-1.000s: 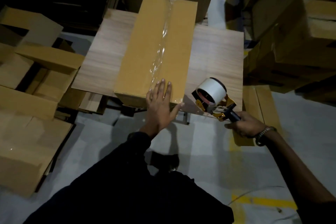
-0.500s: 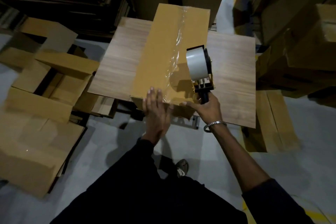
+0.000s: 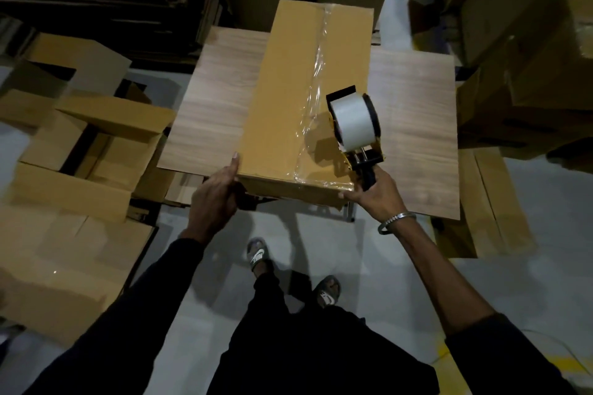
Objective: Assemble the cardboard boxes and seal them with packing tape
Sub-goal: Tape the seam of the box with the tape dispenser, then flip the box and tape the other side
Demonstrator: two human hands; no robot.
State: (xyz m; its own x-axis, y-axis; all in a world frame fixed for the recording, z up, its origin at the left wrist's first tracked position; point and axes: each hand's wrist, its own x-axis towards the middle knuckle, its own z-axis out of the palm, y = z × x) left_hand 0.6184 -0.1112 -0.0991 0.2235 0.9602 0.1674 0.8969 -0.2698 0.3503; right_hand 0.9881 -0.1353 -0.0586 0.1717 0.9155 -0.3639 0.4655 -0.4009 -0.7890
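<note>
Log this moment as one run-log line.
box on table, top seam taped | left hand grips near-left corner | right hand holds tape dispenser at near-right corner

Dim, hard shadows, blurred warped edges

One sealed box [image 3: 288, 99], one tape dispenser [image 3: 356, 128] — one table [image 3: 417, 125], two hands.

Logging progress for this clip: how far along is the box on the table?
Done: the box is closed, clear tape along its top seam and over the near edge. In hand: left hand grips the near left corner; right hand holds the tape dispenser at the near right corner. Left: open boxes on the floor.
</note>
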